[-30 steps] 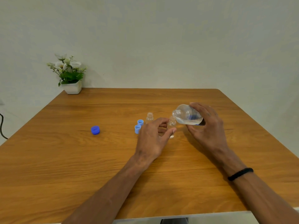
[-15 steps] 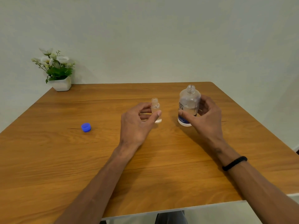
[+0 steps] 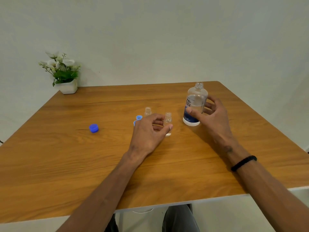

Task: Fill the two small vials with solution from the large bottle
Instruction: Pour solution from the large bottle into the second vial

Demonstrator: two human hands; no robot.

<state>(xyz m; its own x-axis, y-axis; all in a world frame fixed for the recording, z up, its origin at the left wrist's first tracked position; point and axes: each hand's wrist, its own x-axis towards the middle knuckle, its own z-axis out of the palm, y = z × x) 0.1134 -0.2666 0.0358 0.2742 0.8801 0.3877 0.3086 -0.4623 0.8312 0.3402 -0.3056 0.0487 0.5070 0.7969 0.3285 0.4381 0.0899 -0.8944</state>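
The large bottle (image 3: 194,104) stands upright and uncapped on the wooden table (image 3: 167,164), toward its far right; my right hand (image 3: 211,118) grips it, thumb across the blue label and fingers curled round the back. Just left of it, my left hand (image 3: 148,133) pinches the near vial (image 3: 167,123) between thumb and fingertips, the vial upright on the table with its mouth open. The second vial (image 3: 148,111) stands apart behind my knuckles, beside two pale blue caps (image 3: 138,117). A darker blue cap (image 3: 93,128) lies well to the left. A potted plant (image 3: 62,72) sits at the far left corner, and a black band (image 3: 243,162) circles my right wrist.
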